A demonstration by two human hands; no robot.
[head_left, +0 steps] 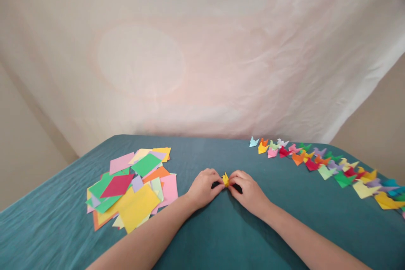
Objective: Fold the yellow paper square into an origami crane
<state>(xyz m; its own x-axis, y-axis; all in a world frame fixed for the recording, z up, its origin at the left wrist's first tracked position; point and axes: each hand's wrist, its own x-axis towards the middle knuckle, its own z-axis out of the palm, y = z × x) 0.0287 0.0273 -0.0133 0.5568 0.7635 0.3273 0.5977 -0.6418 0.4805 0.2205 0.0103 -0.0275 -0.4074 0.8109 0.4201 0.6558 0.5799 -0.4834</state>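
A small yellow folded paper piece [225, 179] sits between my two hands on the teal cloth [215, 228]. My left hand [204, 187] pinches it from the left, fingers curled. My right hand [248, 190] pinches it from the right, fingers also curled. Both hands rest low on the cloth near the middle of the table.
A loose pile of coloured paper squares [133, 187] lies to the left of my hands. A long row of several finished folded paper cranes [329, 166] runs along the right side toward the near right edge. A pale draped sheet [202, 59] hangs behind the table.
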